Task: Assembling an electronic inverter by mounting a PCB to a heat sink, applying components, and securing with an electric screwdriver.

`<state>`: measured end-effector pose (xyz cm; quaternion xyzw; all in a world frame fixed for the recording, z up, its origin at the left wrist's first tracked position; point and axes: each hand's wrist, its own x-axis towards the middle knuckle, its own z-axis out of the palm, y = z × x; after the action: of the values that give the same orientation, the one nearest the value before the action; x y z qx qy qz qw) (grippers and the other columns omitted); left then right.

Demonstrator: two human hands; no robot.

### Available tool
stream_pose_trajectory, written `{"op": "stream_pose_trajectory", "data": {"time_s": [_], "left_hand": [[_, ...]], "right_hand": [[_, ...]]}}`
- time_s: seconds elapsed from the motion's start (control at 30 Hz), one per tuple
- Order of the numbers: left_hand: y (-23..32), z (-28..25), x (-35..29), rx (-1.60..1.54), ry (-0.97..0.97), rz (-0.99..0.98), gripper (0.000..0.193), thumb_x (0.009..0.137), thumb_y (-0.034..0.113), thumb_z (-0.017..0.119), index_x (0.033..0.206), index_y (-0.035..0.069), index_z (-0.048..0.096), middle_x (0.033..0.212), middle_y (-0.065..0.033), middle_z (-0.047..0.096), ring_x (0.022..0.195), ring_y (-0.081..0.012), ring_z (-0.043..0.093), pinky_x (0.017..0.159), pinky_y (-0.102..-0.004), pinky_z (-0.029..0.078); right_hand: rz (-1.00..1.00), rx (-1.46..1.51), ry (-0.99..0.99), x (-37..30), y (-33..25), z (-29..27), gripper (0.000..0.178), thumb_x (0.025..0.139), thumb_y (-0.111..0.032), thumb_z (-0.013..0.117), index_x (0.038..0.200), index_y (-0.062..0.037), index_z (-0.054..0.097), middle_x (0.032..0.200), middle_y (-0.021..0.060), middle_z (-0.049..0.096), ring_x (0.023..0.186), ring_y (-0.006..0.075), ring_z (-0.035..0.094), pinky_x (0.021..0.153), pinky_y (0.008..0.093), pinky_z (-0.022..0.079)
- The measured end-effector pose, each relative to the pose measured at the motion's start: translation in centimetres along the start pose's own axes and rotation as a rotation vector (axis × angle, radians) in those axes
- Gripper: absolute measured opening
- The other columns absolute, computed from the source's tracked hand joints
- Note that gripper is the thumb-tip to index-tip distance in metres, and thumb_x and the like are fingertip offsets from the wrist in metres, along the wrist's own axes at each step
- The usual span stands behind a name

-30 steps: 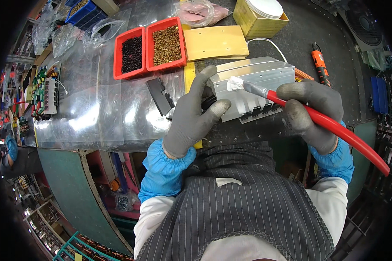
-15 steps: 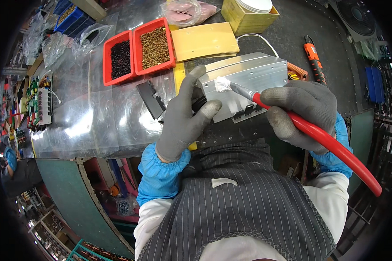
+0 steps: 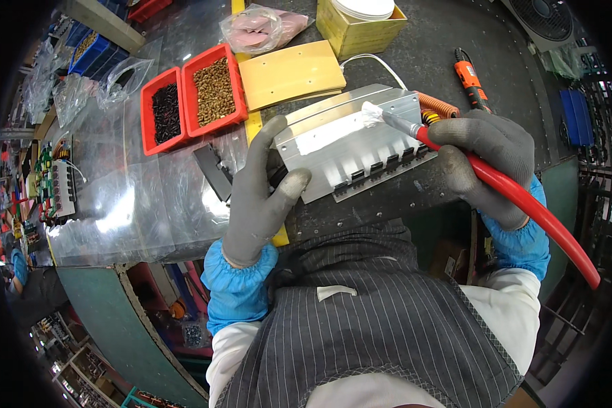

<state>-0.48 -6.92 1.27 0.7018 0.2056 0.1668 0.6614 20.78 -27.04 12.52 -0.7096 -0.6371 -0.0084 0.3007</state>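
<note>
My right hand (image 3: pixel 493 156), in a grey glove, grips a brush (image 3: pixel 517 194) with a long red handle. The brush's white-coated bristles touch the top face of a silver aluminium heat sink (image 3: pixel 381 144), near its right part. A band of white paste (image 3: pixel 330 133) stretches across that face to the left of the bristles. A row of small black components lines the near edge. Also gloved in grey, my left hand (image 3: pixel 255 200) holds the heat sink's left end between thumb and fingers. A black part (image 3: pixel 213 173) lies just left of that hand.
Two red bins stand beyond my left hand, one with black pieces (image 3: pixel 166 112), one with brass-coloured pieces (image 3: pixel 214 92). Yellow sheets (image 3: pixel 292 73) and a yellow box (image 3: pixel 360 27) lie behind the heat sink. An orange-and-black power tool (image 3: pixel 470 80) is at the right.
The brush has moved right along the heat sink, and a wide white band now covers where it passed. The view has shifted, so the bench items appear further left.
</note>
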Motion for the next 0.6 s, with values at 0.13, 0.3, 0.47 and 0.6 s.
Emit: {"op": "stream_pose_trajectory", "data": {"time_s": [0.13, 0.3, 0.47, 0.6], "left_hand": [[0.1, 0.1, -0.2, -0.049, 0.017, -0.024, 0.073, 0.091, 0.019, 0.068, 0.154, -0.002, 0.039, 0.136, -0.0244, 0.061, 0.128, -0.0297, 0.059, 0.109, -0.0410, 0.046], [0.6, 0.0, -0.1, 0.008, 0.013, -0.067, 0.074, 0.090, 0.018, 0.068, 0.154, -0.001, 0.039, 0.139, -0.0237, 0.059, 0.128, -0.0290, 0.058, 0.109, -0.0407, 0.046], [0.3, -0.1, -0.4, 0.009, 0.022, -0.068, 0.077, 0.089, 0.021, 0.070, 0.156, -0.001, 0.038, 0.142, -0.0242, 0.056, 0.129, -0.0294, 0.058, 0.110, -0.0405, 0.045], [-0.5, 0.1, -1.2, -0.026, -0.014, -0.033, 0.089, 0.089, 0.030, 0.076, 0.160, 0.000, 0.031, 0.134, -0.0248, 0.063, 0.125, -0.0307, 0.063, 0.105, -0.0407, 0.051]], "right_hand": [[0.069, 0.036, -0.017, -0.4, 0.7, -1.1, 0.018, 0.080, -0.009, 0.069, 0.097, -0.0036, 0.073, 0.075, 0.0111, 0.068, 0.063, 0.0242, 0.066, 0.061, 0.0378, 0.051], [0.075, -0.048, 0.019, -1.2, 1.9, -1.8, 0.015, 0.079, -0.005, 0.071, 0.094, -0.0048, 0.073, 0.072, 0.0086, 0.067, 0.060, 0.0206, 0.065, 0.059, 0.0340, 0.052], [0.123, 0.003, 0.044, -2.4, 2.5, -2.6, 0.014, 0.084, -0.006, 0.073, 0.097, -0.0037, 0.075, 0.075, 0.0075, 0.069, 0.061, 0.0142, 0.064, 0.057, 0.0302, 0.052], [0.373, 0.298, 0.321, -4.8, 2.4, -3.3, 0.027, 0.096, -0.019, 0.066, 0.112, 0.0008, 0.073, 0.089, 0.0072, 0.071, 0.076, 0.0105, 0.063, 0.065, 0.0250, 0.049]]}}
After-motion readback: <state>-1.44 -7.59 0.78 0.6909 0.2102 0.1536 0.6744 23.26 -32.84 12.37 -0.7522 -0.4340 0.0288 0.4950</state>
